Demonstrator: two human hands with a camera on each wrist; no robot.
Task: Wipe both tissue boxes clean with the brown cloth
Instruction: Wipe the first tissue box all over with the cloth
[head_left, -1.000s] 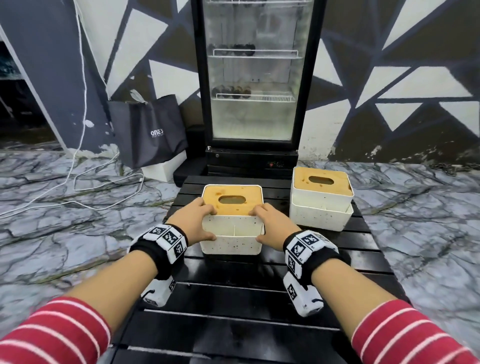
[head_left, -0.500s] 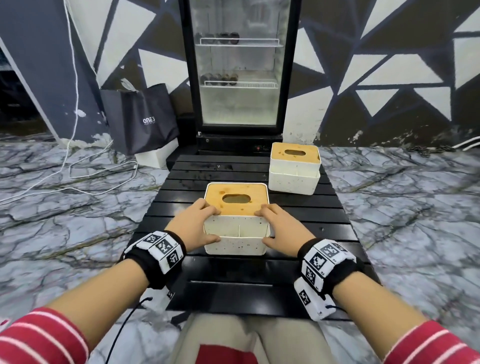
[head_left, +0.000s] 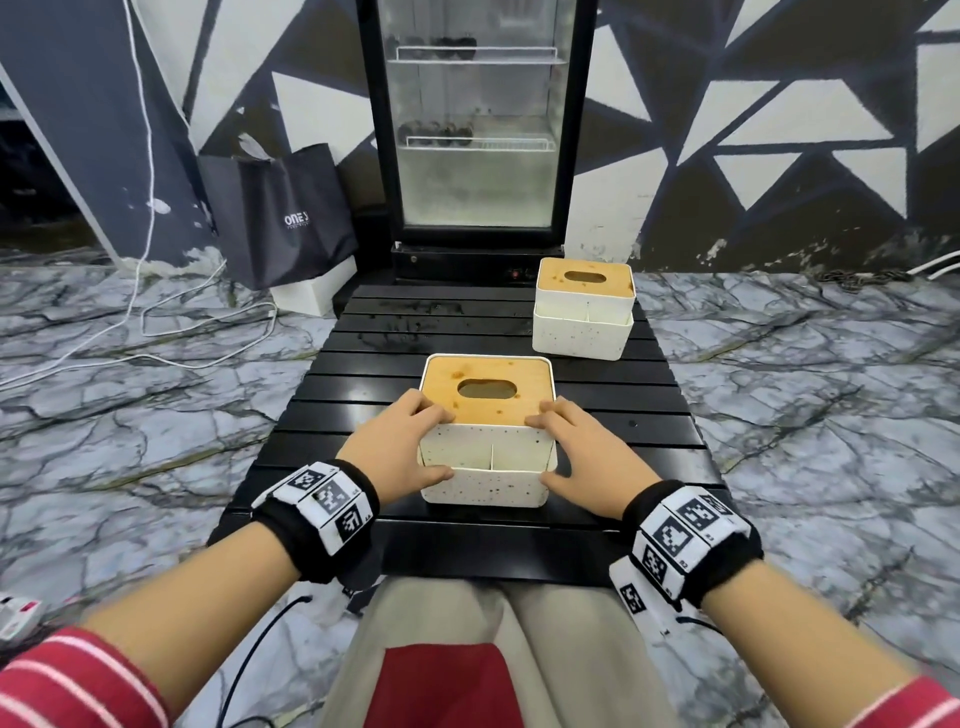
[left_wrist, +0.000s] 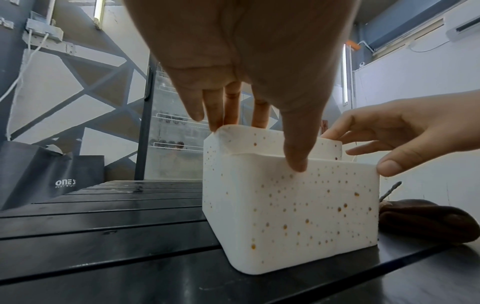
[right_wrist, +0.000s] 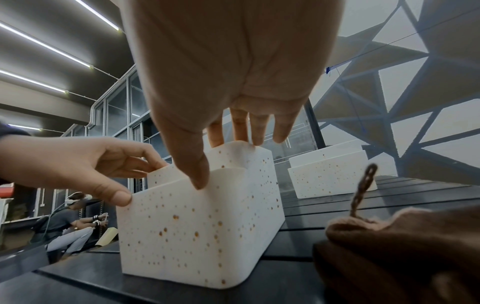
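The near tissue box (head_left: 485, 467), white with brown speckles and a wooden slotted lid, stands near the front edge of the black slatted table (head_left: 467, 332). My left hand (head_left: 415, 441) grips its left front corner, fingers on the lid and thumb on the front wall. At the right front corner my right hand (head_left: 563, 447) holds it the same way. The second tissue box (head_left: 584, 317) stands at the table's far right. The brown cloth (right_wrist: 402, 253) lies bunched on the table just right of the near box (right_wrist: 202, 226). It also shows in the left wrist view (left_wrist: 426, 222); in the head view my right wrist hides it.
A glass-door fridge (head_left: 478, 130) stands right behind the table. A black bag (head_left: 280, 213) and white cables (head_left: 156, 332) lie on the marble floor to the left. My lap sits under the table's front edge. Another seated person (right_wrist: 67, 222) is far off to the left.
Both hands have drawn the near box toward me, from beside the second box to near the table's front edge. The grip is the same.
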